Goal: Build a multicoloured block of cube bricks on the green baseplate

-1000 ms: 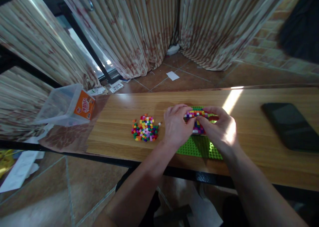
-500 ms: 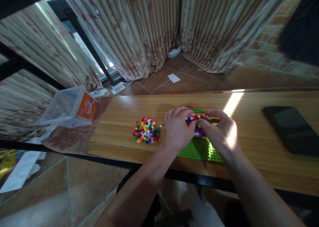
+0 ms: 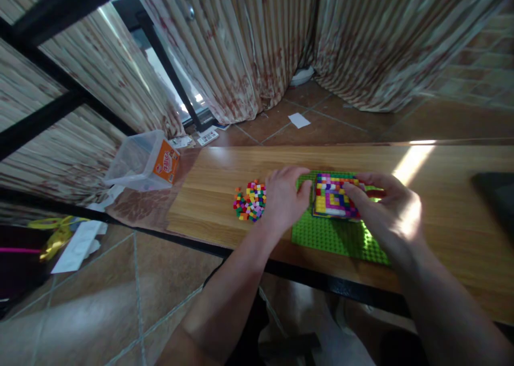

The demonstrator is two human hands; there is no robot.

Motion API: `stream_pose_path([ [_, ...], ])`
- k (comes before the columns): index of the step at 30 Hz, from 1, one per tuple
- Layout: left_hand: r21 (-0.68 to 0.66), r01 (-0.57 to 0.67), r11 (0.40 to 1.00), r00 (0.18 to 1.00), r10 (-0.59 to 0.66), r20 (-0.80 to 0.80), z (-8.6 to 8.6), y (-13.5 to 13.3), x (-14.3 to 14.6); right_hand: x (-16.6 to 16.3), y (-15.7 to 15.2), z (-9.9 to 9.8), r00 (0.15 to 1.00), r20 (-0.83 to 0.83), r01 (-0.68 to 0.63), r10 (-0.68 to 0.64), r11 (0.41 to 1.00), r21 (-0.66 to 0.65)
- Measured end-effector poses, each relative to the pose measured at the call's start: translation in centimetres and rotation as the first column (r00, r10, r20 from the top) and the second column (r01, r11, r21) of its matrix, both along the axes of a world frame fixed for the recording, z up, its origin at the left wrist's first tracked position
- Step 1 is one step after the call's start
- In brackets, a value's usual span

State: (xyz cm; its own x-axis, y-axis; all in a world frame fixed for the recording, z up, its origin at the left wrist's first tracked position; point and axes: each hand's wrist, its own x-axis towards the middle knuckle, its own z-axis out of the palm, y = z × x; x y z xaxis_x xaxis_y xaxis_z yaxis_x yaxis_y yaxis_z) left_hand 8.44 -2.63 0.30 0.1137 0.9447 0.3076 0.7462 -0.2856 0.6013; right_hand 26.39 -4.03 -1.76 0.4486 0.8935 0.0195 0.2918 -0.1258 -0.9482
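A block of small coloured bricks (image 3: 332, 197), pink, yellow, white and purple on top, sits on a green studded baseplate (image 3: 329, 236) on the wooden table. My left hand (image 3: 284, 199) rests against the block's left side, fingers curled and thumb by its edge. My right hand (image 3: 390, 211) lies on the block's right side, fingertips touching its top edge. A loose pile of small coloured bricks (image 3: 249, 200) lies just left of my left hand.
A clear plastic tub with an orange label (image 3: 145, 162) lies on its side at the table's left end. A dark phone (image 3: 497, 195) lies at the far right. Striped curtains hang behind; papers lie on the tiled floor.
The camera has swung left, shifting everything to the right in view. The block, held tilted between both hands before, now lies flat on the baseplate with its top showing.
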Motion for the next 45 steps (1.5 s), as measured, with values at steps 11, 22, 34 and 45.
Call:
stream_pose_path([
  [11, -0.207, -0.062, 0.976, 0.88, -0.045, -0.473, 0.2, -0.9, -4.9, -0.2, 0.3, 0.8, 0.999, 0.004, 0.04, -0.04, 0.997, 0.071],
  [22, -0.114, 0.064, 0.991, 0.96, -0.092, -0.265, 0.2, -0.6, -3.5, 0.6, 0.5, -0.2, 0.999, 0.05, -0.019, 0.015, 0.995, 0.096],
  [34, 0.111, 0.24, 0.964, 0.966, -0.226, -0.129, 0.0, -1.0, 1.6, 0.7, 0.2, 0.1, 0.996, 0.086, -0.037, 0.027, 0.992, 0.121],
  [45, 0.078, 0.186, 0.98, 0.972, -0.171, -0.163, 0.1, -0.3, 2.8, 0.8, 0.0, 0.0, 0.996, 0.081, -0.055, 0.047, 0.992, 0.111],
])
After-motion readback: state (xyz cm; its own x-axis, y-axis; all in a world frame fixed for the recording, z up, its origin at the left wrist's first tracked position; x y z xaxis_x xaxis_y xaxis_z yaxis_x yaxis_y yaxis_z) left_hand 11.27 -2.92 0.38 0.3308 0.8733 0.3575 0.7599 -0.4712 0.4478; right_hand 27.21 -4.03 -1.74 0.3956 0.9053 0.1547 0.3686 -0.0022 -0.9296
